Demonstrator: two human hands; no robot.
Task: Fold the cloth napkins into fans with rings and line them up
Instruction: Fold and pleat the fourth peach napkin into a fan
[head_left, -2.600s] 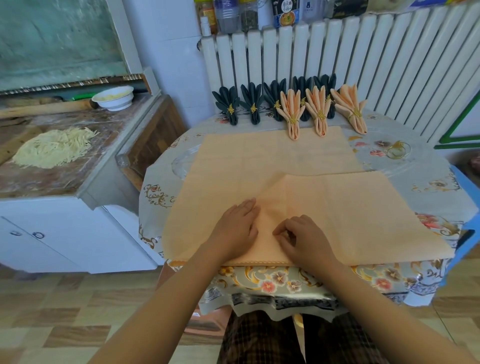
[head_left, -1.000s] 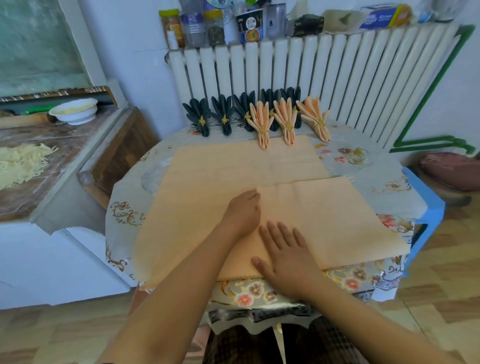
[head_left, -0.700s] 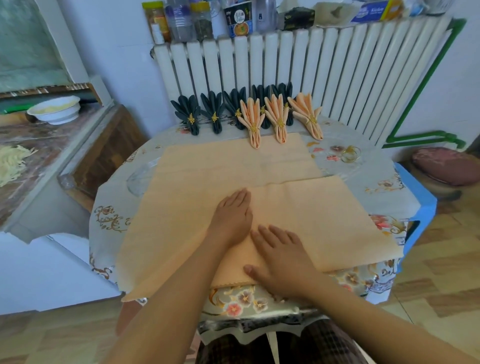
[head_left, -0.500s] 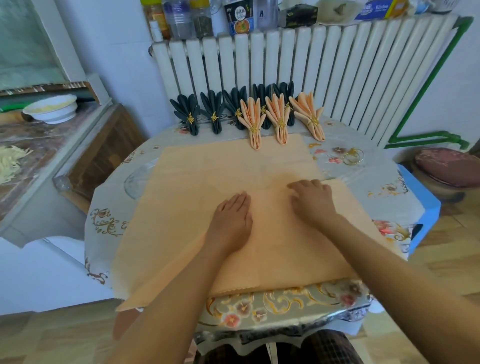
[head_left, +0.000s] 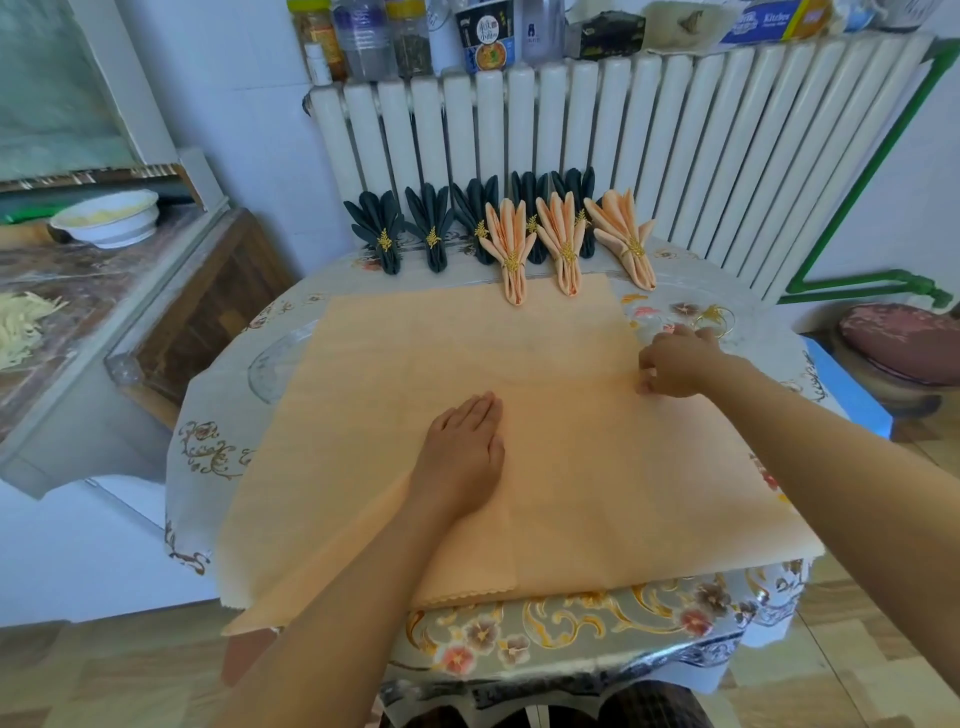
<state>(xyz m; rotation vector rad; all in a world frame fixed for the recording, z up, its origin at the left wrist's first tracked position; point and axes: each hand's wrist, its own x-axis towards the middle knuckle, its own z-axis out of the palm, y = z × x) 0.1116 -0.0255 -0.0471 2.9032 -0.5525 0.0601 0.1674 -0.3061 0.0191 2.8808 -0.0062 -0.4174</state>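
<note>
— While the left hand (head_left: 462, 457) lies flat, fingers straight, on the middle of the peach napkin (head_left: 415, 395), what's the right one doing?

— I see the right hand (head_left: 675, 364) out at about two o'clock from the left, knuckles up, fingers curled down at the napkin's right edge. It looks like a pinch on the cloth there, thumb tucked low against the fabric.

— And the napkin itself?

— It's spread across the table (head_left: 597, 629), covering most of the flowered tablecloth, near edge hanging slightly over at six o'clock. A second layer shows on the right half, with a scalloped hem at the near edge; I can't tell if that's a fold or a separate cloth.

— Finished fans?

— Lined up at twelve o'clock, in front of the white radiator (head_left: 623, 145). I count five dark fans (head_left: 382, 228) in the back row, each with a gold ring, though the right two are half hidden. Three peach fans (head_left: 511, 244) stand in front of them, ringed too, their tails touching or overlapping the far edge of the spread napkin.

— Any spare ring?

— One loose gold ring (head_left: 719, 317) sits on the tablecloth at one o'clock, just beyond the right hand's fingertips.

— Anything off to the side?

— At ten o'clock a white bowl (head_left: 106, 218) on the counter, pale shredded strips (head_left: 21, 325) beside it at nine.
</note>
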